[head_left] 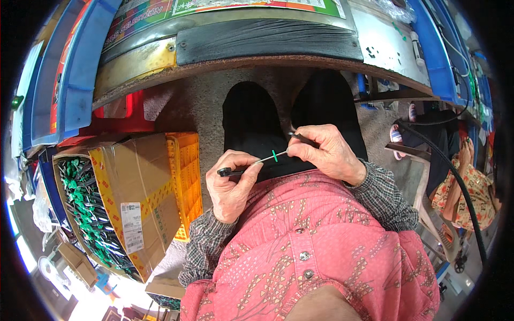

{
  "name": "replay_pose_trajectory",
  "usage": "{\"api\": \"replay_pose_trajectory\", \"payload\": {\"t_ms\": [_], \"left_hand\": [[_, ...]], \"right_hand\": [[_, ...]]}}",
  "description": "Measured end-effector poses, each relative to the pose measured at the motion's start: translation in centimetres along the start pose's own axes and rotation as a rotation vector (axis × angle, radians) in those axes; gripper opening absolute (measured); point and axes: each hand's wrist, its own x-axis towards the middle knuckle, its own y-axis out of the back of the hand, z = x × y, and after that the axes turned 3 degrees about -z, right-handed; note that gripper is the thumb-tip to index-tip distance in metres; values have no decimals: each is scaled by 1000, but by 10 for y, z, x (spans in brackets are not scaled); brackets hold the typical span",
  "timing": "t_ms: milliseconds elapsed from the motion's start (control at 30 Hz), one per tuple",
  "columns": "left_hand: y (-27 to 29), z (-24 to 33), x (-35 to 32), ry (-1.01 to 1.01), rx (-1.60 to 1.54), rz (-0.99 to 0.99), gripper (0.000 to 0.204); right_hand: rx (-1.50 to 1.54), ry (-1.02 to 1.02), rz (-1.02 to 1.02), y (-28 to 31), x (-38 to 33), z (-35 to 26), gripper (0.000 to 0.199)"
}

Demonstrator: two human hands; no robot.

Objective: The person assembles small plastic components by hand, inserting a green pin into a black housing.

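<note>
Head view: left hand [231,184] grips the black handle of a thin rod [256,162] over the lap. Right hand [326,152] pinches the rod's far end beside a small green piece [274,155]. Cardboard box [136,198] of similar parts stands at left.

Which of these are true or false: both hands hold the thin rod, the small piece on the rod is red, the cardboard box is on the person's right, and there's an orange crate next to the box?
1. Both hands hold the thin rod. True: the left hand and the right hand pinch its ends.
2. The small piece on the rod is red. False: it is green.
3. The cardboard box is on the person's right. False: it is on the left.
4. An orange crate stands beside the box. True.
</note>
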Motion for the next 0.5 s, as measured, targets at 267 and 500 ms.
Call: {"api": "replay_pose_trajectory", "payload": {"t_ms": [267, 500], "left_hand": [[0, -6, 0, -40, 18, -33, 5], [-1, -2, 0, -4, 31, -27, 9]], "right_hand": [[-25, -2, 27, -3, 0, 0, 18], [40, -36, -3, -2, -1, -8, 13]]}}
